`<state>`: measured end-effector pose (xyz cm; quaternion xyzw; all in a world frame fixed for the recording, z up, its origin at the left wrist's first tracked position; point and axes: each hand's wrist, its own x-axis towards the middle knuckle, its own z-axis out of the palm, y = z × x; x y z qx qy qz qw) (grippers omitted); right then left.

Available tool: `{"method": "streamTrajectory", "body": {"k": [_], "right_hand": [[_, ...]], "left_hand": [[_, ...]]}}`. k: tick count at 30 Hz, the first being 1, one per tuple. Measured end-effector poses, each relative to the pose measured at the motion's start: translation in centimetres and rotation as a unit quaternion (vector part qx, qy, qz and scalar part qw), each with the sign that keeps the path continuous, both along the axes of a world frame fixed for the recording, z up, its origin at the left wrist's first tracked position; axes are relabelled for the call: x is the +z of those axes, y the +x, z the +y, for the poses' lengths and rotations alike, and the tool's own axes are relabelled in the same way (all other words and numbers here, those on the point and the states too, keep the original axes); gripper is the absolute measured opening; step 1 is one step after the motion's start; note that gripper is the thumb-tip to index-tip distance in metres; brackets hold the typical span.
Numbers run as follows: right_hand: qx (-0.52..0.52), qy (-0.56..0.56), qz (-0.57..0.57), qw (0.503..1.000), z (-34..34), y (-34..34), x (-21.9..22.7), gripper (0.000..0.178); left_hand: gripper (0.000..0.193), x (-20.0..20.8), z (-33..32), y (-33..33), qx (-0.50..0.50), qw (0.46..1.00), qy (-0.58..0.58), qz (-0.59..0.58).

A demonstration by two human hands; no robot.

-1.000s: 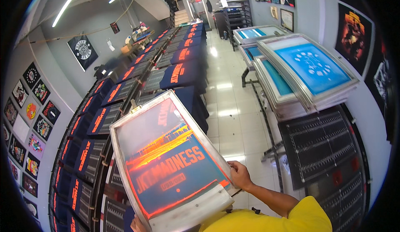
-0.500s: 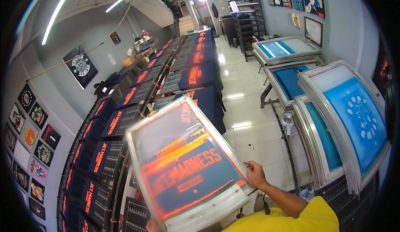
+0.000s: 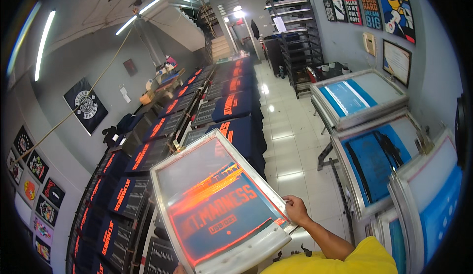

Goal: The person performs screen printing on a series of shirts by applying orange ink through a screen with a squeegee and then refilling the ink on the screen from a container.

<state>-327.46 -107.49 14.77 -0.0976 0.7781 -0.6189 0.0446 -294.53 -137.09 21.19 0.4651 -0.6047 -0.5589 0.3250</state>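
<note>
- Here we are, looking down at a pale metal screen frame with translucent mesh (image 3: 222, 210), held tilted at six o'clock in our view.
- Our right hand (image 3: 296, 210) grasps its edge at three o'clock, fingers curled on the rim, forearm running into a bright yellow sleeve (image 3: 357, 258).
- And our left hand (image 3: 180, 270)? Just a sliver at the frame's seven o'clock corner; we cannot tell whether it grips.
- Look at that mesh: a glossy orange ink streak (image 3: 211, 187) sweeps across it, block lettering showing below.
- A broad pale strip (image 3: 241, 252) spans the near end, at six o'clock; a small brass-coloured clamp (image 3: 178, 146) sits at eleven.
- From the frame, at nine o'clock, we have dark navy cloths with orange lettering (image 3: 123, 195) in a row; another row of navy cloths (image 3: 230, 105) stretches away at twelve.
- Over at two o'clock, beyond the white tiled floor (image 3: 290, 163), we spot a blue-meshed metal frame (image 3: 347, 96), and a tilted pale-rimmed frame (image 3: 436, 212) at three.
- At one o'clock, well apart, stands a tall black rack (image 3: 298, 42).
</note>
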Motion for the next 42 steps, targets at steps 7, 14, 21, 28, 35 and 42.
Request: {"method": "streamTrajectory", "body": {"k": [7, 14, 21, 28, 35, 42], "right_hand": [[-0.003, -0.01, 0.0, 1.0, -5.7, -27.3, 0.2, 0.031], [-0.037, -0.004, 0.021, 0.999, -14.3, -56.7, -2.5, 0.03], [-0.066, -0.004, 0.03, 0.997, -20.1, -84.3, 1.5, 0.027], [-0.071, -0.025, 0.009, 0.997, -23.3, -112.5, -1.0, 0.029], [-0.055, -0.044, -0.002, 0.998, -25.0, -145.1, -2.9, 0.03], [-0.018, -0.007, -0.024, 1.0, -28.6, -174.5, 3.0, 0.029]], "left_hand": [[0.036, 3.9, -3.5, -28.4, -0.003, 0.998, 0.036, 0.042], [0.038, -6.0, -18.3, -58.6, 0.019, 0.994, -0.097, 0.045], [0.031, -4.4, -27.3, -87.4, -0.033, 0.996, -0.06, 0.051], [0.029, -8.6, -33.0, -115.7, -0.122, 0.976, -0.18, -0.012], [0.025, -5.1, -29.9, -148.9, -0.054, 0.994, -0.1, 0.007], [0.032, -0.8, -32.4, -176.0, 0.015, 0.997, -0.072, 0.0]]}}
